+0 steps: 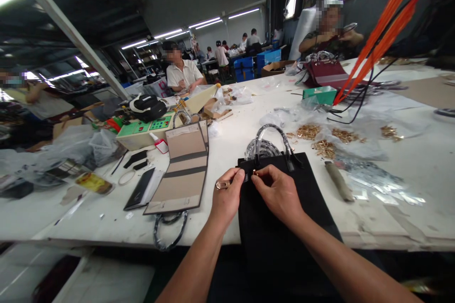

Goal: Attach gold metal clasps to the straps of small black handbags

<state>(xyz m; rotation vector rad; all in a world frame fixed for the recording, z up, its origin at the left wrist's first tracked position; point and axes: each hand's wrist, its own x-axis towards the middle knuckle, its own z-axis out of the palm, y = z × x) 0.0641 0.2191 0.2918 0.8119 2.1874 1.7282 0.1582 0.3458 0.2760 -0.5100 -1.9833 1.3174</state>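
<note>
A black handbag (284,203) hangs partly over the table's front edge, its wrapped handle (272,129) standing up at the top. At its upper left corner my left hand (226,196) is closed, thumb and forefinger pinching a short black strap end (246,177). A gold metal fitting, buckle-like (222,184), sits against the fingers of that hand. Close beside it, my right hand (279,191) pinches a tiny gold-coloured metal piece (254,173) at the strap. The fingertips hide part of both small pieces.
Gold hardware piles (308,131) lie on plastic right of the bag, near a greyish cylindrical piece (338,182). An unfolded beige-lined bag panel (186,165), a red-and-white bottle (159,143) and a green-topped machine (144,128) are left. Orange straps (380,33) hang at right. Co-workers sit across.
</note>
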